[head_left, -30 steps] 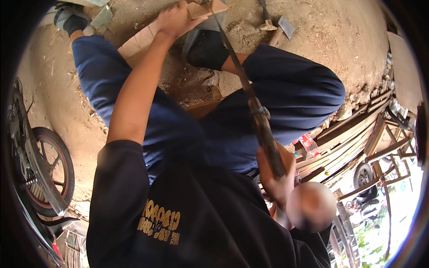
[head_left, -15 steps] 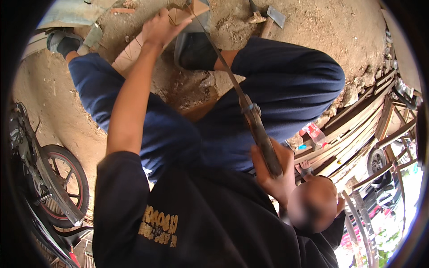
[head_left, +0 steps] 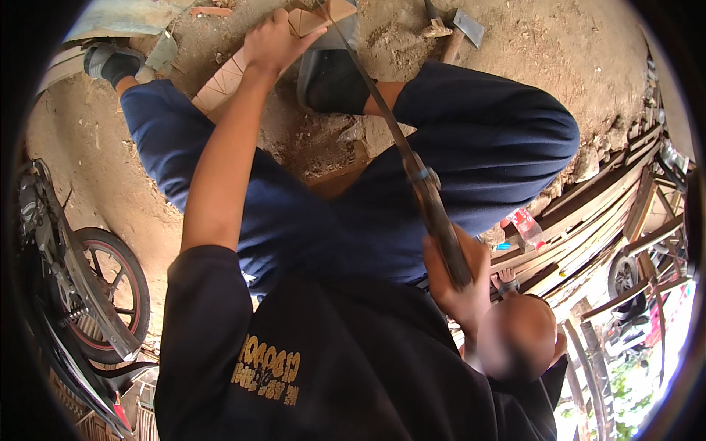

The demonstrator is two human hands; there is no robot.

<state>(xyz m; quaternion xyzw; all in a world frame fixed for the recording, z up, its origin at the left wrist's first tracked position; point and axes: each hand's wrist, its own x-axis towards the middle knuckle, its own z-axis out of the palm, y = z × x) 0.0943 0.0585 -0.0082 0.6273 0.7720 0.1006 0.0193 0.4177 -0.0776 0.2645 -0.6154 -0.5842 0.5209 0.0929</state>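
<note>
At the far top, my left hand point(head_left: 278, 45) is closed over a squared wooden beam point(head_left: 219, 86) marked with slanted pencil lines. The beam lies on the ground beside my shoe point(head_left: 334, 82), its notched end point(head_left: 340, 10) pointing away. My right hand point(head_left: 469, 273), near my waist, wraps round the dark wooden handle point(head_left: 445, 234) of what looks like a handsaw. Its long narrow blade point(head_left: 377, 95), seen nearly edge-on, runs up to the beam's end, just right of my left hand. The cut itself is too small to make out.
A tool with a flat metal blade point(head_left: 468, 28) and another dark-bladed tool point(head_left: 432, 16) lie on the dirt beyond my right knee. Stacked timber point(head_left: 599, 213) and a plastic bottle point(head_left: 526, 228) are at right. Close behind my right hand is another person point(head_left: 518, 334). A motorcycle wheel point(head_left: 140, 283) stands left.
The whole view has shifted a little, so things appear slightly farther right. Both hands keep their grips, and the blade still reaches the beam's end.
</note>
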